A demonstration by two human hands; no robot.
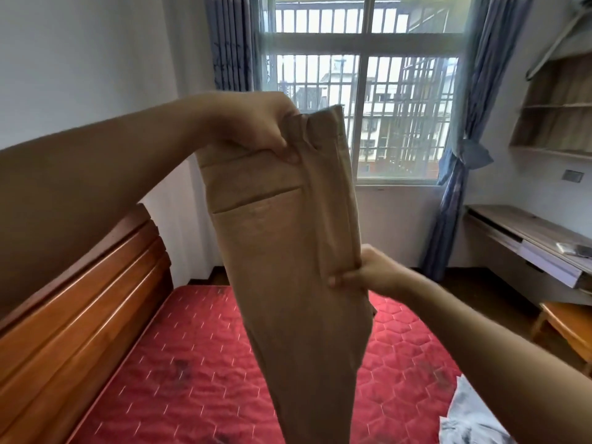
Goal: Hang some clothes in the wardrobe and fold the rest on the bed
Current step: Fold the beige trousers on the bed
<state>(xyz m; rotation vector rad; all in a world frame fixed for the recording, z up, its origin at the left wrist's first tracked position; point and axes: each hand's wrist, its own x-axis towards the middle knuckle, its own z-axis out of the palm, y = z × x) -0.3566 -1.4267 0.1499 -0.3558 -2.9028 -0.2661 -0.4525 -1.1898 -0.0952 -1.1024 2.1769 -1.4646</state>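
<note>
Bedroom with white walls, a tall barred window [362,91] at twelve o'clock and long blue curtains [464,155] at either side. Below us, a red quilted mattress [179,363] fills the view from five to eight o'clock, with a glossy orange-brown wooden headboard [80,299] at nine o'clock.

At the centre we hold up a pair of tan woven-cloth trousers [288,251], above the mattress; the legs hang out of view at six o'clock, so we cannot tell whether they touch it. Our left hand [253,126], at eleven o'clock, pinches the waistband, thumb pressed on the front, fingers curled behind. Our right hand [371,270], at four o'clock, pinches the trousers' right edge lower down, thumb in front, fingers hidden behind the cloth.

Both grips catch only edges, so we judge that a loosened pinch would let the layered halves slide apart and skew the fold. Lowered fast, the long legs could bunch on the mattress. A crumpled pale grey-blue garment [464,415] at five o'clock lies near and could be trapped underneath.

The trousers look matte and medium-weight, doubled lengthwise into a long narrow panel, with a stitched waistband and a slanted slit pocket. The mattress is slightly shiny, stitched in hexagons. The headboard is smooth, with stepped ridges.
</note>
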